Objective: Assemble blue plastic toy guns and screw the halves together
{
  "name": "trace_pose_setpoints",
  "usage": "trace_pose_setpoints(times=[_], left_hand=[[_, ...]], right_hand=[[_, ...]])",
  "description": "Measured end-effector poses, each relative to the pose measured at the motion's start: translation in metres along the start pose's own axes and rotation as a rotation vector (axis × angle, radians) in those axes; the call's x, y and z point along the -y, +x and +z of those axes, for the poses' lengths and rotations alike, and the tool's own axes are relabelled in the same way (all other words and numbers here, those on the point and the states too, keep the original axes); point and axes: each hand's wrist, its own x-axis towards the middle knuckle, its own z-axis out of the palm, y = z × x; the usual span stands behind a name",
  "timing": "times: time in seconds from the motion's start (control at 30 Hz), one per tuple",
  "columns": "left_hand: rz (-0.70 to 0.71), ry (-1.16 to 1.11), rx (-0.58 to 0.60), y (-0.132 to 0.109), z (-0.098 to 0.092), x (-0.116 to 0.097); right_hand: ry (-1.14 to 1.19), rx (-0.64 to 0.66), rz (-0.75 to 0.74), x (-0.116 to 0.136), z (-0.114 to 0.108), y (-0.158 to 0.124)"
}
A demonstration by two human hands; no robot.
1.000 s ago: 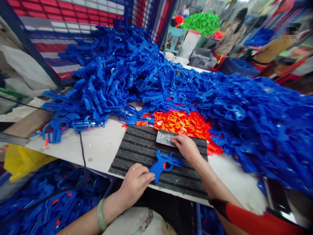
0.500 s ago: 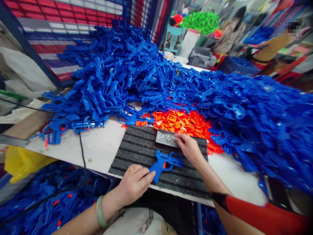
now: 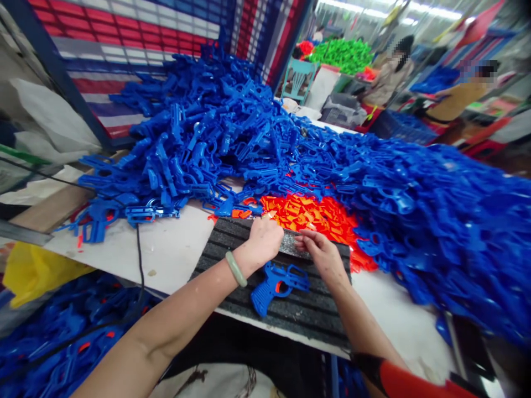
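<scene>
Toward the back of the busy workroom, a heap of green pieces (image 3: 342, 55) stood beyond two people (image 3: 390, 74), while a striped sheet (image 3: 124, 27) walled the far left side of the white table (image 3: 178, 237). Against that sheet and all along the table's right side rose a great pile of blue toy parts (image 3: 211, 121), with a smaller spread of orange pieces (image 3: 319, 215) in front of it. A ridged dark mat (image 3: 319, 315) lay at the near edge. On it, one blue toy gun (image 3: 271, 287) rested flat, its orange trigger (image 3: 281, 287) showing, and neither hand touched it. Just behind the gun was a shallow tray (image 3: 293, 244) of small silvery bits (too tiny to make out singly). The left hand (image 3: 265, 243), a pale green bangle (image 3: 236, 269) at its wrist, was at the tray's left end with its fingers bent; what they gripped, I could not tell. The right hand (image 3: 327, 260) was at the other end, thumb and forefinger close together, though whether they pinched anything was unclear.
</scene>
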Motion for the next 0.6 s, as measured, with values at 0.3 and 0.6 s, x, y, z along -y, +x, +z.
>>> trace_pose_setpoints(times=[0.3,0.6], left_hand=[[0.038,-0.028,-0.051,-0.006,0.007,0.004],[0.062,-0.175,-0.122,0.005,0.022,0.005]], right_hand=[[-0.060,-0.004,-0.031,-0.004,-0.007,-0.039],[-0.577,0.046,-0.422,-0.027,-0.016,-0.075]])
